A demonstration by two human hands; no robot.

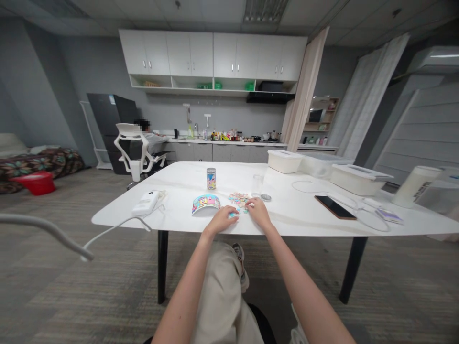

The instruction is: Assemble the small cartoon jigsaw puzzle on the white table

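Note:
A loose heap of small colourful jigsaw puzzle pieces (pixel 238 198) lies on the white table in front of me. My left hand (pixel 223 220) rests at the near left of the heap, thumb and fingers closed around light-blue puzzle pieces (pixel 233 214) at the tabletop. At the heap's right edge, my right hand (pixel 258 212) has its fingers bent down and pinched on a piece, mostly hidden by the fingertips. A curved, brightly printed cartoon sheet (pixel 205 204) stands left of the heap. Behind it is an upright printed can (pixel 211 179) with a grey lid.
A clear jar (pixel 257 184) and a round metal lid (pixel 266 197) are just beyond my right hand. On the right lie a phone (pixel 334 207), cables, lidded boxes (pixel 361 178) and a white tumbler (pixel 416 185). A white power strip (pixel 145 202) is on the left. A person sits in the background.

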